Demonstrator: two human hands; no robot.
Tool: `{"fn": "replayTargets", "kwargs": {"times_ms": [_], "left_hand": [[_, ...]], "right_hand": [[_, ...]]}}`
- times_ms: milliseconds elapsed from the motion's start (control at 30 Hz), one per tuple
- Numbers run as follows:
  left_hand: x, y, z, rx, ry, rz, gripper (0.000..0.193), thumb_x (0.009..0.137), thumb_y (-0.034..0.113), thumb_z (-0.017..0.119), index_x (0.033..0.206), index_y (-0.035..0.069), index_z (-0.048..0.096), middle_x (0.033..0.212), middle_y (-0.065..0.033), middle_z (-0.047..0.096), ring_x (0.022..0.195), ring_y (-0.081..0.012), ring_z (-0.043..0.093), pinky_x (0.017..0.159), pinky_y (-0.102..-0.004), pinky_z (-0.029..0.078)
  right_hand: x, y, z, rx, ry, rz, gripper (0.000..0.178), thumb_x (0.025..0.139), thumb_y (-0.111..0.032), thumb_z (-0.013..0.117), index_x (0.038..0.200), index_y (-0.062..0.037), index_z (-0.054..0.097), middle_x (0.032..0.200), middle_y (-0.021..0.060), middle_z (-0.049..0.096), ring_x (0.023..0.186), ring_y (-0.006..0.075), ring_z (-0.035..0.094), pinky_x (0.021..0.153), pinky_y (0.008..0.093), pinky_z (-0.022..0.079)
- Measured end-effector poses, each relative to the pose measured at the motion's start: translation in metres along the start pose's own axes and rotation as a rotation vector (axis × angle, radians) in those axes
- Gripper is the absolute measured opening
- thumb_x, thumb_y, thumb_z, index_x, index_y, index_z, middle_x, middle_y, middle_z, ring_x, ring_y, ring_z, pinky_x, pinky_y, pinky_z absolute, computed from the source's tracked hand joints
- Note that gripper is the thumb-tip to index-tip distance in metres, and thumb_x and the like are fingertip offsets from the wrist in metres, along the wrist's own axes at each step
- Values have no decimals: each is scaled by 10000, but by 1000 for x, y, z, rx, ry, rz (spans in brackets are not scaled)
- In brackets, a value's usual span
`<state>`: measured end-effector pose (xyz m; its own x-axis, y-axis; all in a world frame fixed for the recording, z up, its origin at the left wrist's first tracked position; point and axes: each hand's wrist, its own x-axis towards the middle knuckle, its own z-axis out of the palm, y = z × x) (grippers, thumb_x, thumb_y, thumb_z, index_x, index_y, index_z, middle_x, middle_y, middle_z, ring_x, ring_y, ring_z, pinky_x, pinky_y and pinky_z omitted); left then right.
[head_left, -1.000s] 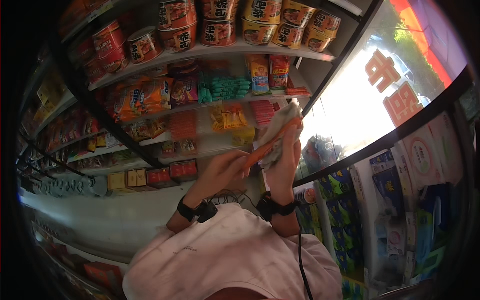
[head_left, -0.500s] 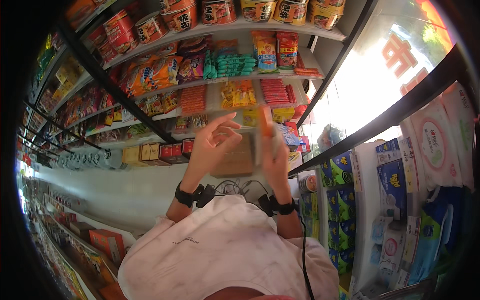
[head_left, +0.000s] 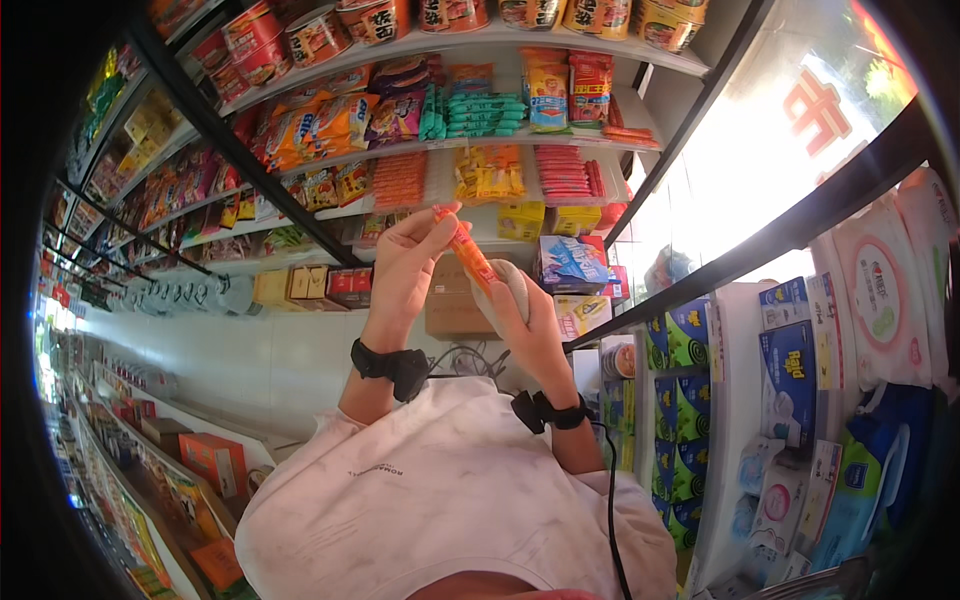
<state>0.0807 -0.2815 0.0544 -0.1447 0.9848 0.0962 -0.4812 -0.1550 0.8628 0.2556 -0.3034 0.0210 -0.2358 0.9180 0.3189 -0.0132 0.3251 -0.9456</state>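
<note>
An orange wrapped sausage stick [head_left: 474, 258] slants between my two hands in front of the shelves. My left hand [head_left: 408, 262] pinches its upper tip between thumb and fingers. Lower down, my right hand [head_left: 522, 318] grips the other end, along with a folded greyish-beige cloth [head_left: 510, 285] bunched against the palm. Beyond the hands, similar orange sausage sticks [head_left: 400, 180] stand in a row on a shelf, beside yellow packets [head_left: 489, 174] and pink-red sticks [head_left: 566, 172].
A brown cardboard box [head_left: 455, 300] sits behind my hands, with dark cables [head_left: 470, 357] below it. Instant noodle tubs [head_left: 452, 14] line the top shelf. Boxes and wipe packs [head_left: 872, 290] fill the right-hand rack, behind a black post [head_left: 740, 255].
My left hand has come up and closed on the sausage stick's tip. My right hand has moved left, tilting the stick from upright to slanting. The view has shifted slightly.
</note>
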Motion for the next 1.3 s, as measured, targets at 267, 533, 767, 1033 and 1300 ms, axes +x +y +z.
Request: {"fn": "replayTargets", "kwargs": {"times_ms": [267,533,767,1033,1300], "left_hand": [[35,2,-16,-209,-200,-146,297,987,125,601,1237,-36,617,1154,-148,677,1026,-184,667,890,-280,518],[59,5,-50,677,-280,99,290,916,149,697,1192,62,703,1127,-87,674,1043,-166,634,919,-293,493],[68,21,-78,246,-413,-146,764,873,27,723,1530,149,352,1247,-105,599,1037,-174,640,926,-326,516],[106,20,-124,546,-520,-175,783,858,24,738,1522,93,328,1061,-128,710,994,-174,676,862,-303,537],[158,-1,-126,484,-416,-166,352,935,59,664,1273,-16,600,1024,-74,709,977,-137,676,829,-264,534]], "right_hand": [[12,-26,-9,1028,-278,568,403,1067,-372,425,1189,-23,586,732,-31,535,537,36,375,494,203,293],[78,37,39,-10,-146,90,403,946,-185,651,1262,12,494,1017,56,634,905,127,571,804,289,482],[133,19,79,292,-10,344,339,1000,-219,590,1255,-12,504,1051,36,612,922,56,563,765,233,470],[170,46,115,539,330,314,347,1049,-338,497,1259,-62,510,1050,-8,574,914,61,552,770,230,464],[177,81,73,474,613,145,459,1047,-326,507,1402,-41,451,1134,9,582,1018,75,551,865,238,470]]}}
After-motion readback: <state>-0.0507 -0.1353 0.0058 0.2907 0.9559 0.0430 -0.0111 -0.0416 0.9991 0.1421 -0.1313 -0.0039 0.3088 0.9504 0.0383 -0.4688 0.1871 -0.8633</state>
